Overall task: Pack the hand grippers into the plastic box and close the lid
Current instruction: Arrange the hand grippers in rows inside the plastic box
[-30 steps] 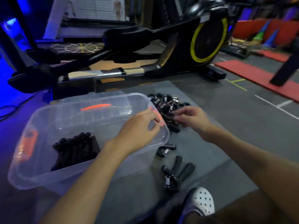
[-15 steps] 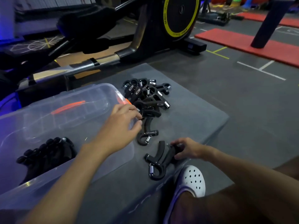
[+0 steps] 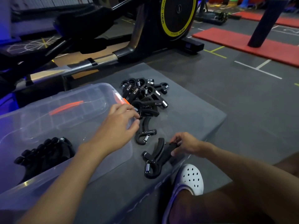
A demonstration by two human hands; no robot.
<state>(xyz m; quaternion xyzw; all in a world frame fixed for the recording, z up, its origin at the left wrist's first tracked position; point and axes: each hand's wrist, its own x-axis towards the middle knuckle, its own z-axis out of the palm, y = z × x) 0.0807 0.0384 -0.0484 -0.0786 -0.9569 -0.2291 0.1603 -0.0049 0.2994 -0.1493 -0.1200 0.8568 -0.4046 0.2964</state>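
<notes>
1. A big clear plastic box (image 3: 90, 101) sits on a flat grey surface (image 3: 191, 113). Its top is open.
2. Inside the box, at its left end, a bunch of black hand grippers (image 3: 43, 152) is packed close together.
3. The left hand (image 3: 118, 123) reaches across the right end of the box. Its bent fingers and thumb pinch the top end of a single black hand gripper (image 3: 144, 131), which lies flat just right of the box.
4. By the box's far right corner lies a pile of black hand grippers (image 3: 145, 96), touching each other.
5. Further right of the box, the right hand (image 3: 186, 144) is curled round one handle of a black hand gripper with a big silver spring (image 3: 155, 160), which rests on the surface.
6. A white shoe with holes (image 3: 192, 178) is furthest right of the box.
</notes>
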